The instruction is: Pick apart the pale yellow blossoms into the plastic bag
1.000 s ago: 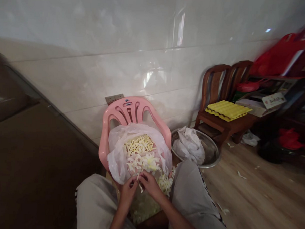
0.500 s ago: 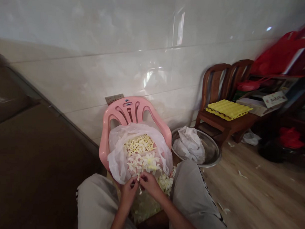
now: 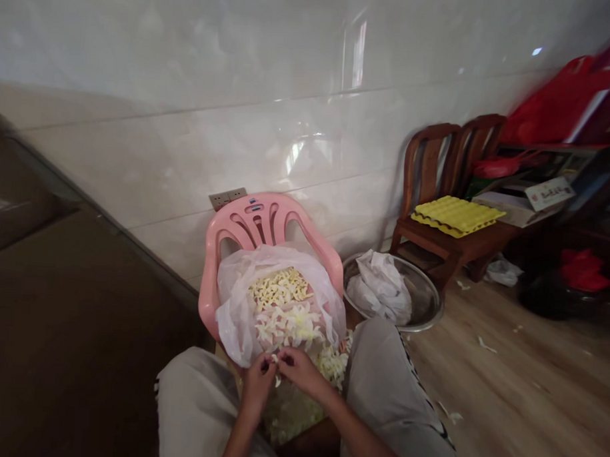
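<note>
My left hand (image 3: pixel 258 379) and my right hand (image 3: pixel 299 369) meet close together, low in the middle of the view, fingertips pinched. A small white flower (image 3: pixel 275 358) sits between them, its lower part (image 3: pixel 278 381) dangling below; the fingers hide much of it. Just beyond, an opened white plastic bag (image 3: pixel 234 323) lies on the seat of a pink plastic chair (image 3: pixel 210 298). Small yellowish buds (image 3: pixel 280 287) are heaped at the back of the bag, and larger white open flowers (image 3: pixel 286 323) lie nearer to me. More pale flowers (image 3: pixel 331 364) are piled below my right hand, between my knees.
A metal basin (image 3: pixel 424 319) with a crumpled white bag (image 3: pixel 380 288) stands right of the chair. Farther right, a wooden chair (image 3: pixel 422 249) holds yellow egg trays (image 3: pixel 458 216) beside an opened carton (image 3: pixel 516 209). Petal scraps (image 3: pixel 487 345) dot the wooden floor. A dark brown surface (image 3: pixel 81 334) fills the left.
My fingertips have shifted slightly down and a little apart, with the flower turned between them. The flowers in the bag look the same.
</note>
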`<act>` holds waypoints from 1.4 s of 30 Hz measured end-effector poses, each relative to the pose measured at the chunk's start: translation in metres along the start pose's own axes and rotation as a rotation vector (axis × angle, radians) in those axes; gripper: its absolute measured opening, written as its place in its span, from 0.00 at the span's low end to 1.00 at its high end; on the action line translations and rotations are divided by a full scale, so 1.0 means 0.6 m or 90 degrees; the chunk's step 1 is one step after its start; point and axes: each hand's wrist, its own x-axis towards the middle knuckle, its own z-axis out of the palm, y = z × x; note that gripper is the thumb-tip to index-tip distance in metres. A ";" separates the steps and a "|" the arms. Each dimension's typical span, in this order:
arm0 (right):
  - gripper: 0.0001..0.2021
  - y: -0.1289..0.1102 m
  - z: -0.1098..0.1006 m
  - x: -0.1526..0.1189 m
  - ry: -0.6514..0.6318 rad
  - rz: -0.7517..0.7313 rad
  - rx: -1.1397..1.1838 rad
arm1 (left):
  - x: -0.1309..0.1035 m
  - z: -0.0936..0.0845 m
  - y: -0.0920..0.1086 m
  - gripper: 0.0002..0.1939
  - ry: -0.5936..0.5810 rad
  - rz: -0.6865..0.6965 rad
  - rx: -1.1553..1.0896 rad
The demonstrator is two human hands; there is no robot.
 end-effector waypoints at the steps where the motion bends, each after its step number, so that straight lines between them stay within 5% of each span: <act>1: 0.12 -0.002 0.001 -0.001 -0.005 0.005 0.007 | 0.000 -0.001 0.000 0.12 0.004 0.001 0.000; 8: 0.12 -0.017 -0.013 0.003 0.033 0.013 0.095 | 0.007 -0.015 -0.005 0.17 0.094 -0.047 -0.010; 18: 0.09 -0.009 -0.014 0.003 0.068 -0.044 0.053 | -0.013 0.007 0.016 0.19 -0.047 0.007 -0.031; 42: 0.17 -0.018 -0.012 0.006 0.062 -0.045 0.110 | -0.010 -0.002 0.038 0.22 -0.058 -0.019 -0.082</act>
